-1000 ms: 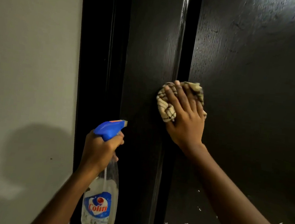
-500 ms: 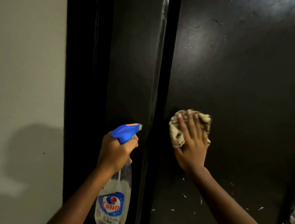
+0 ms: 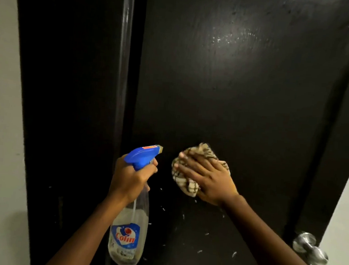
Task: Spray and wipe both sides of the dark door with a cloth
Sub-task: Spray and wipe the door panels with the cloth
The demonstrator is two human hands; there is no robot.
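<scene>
The right hand [image 3: 209, 177] presses the cloth [image 3: 184, 175] flat against the door [image 3: 236, 95], fingers straight. Just left of it, the left hand [image 3: 130, 179] grips the bottle [image 3: 127, 240] by its neck.

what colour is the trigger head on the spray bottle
Bright blue trigger head with a small red label on top, on the clear plastic spray bottle; head view.

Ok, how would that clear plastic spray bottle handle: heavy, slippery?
Probably light: the clear plastic spray bottle looks only partly filled and hangs from the left grip alone. Unlikely to slip: that grip wraps its neck under the wider blue trigger head.
</scene>
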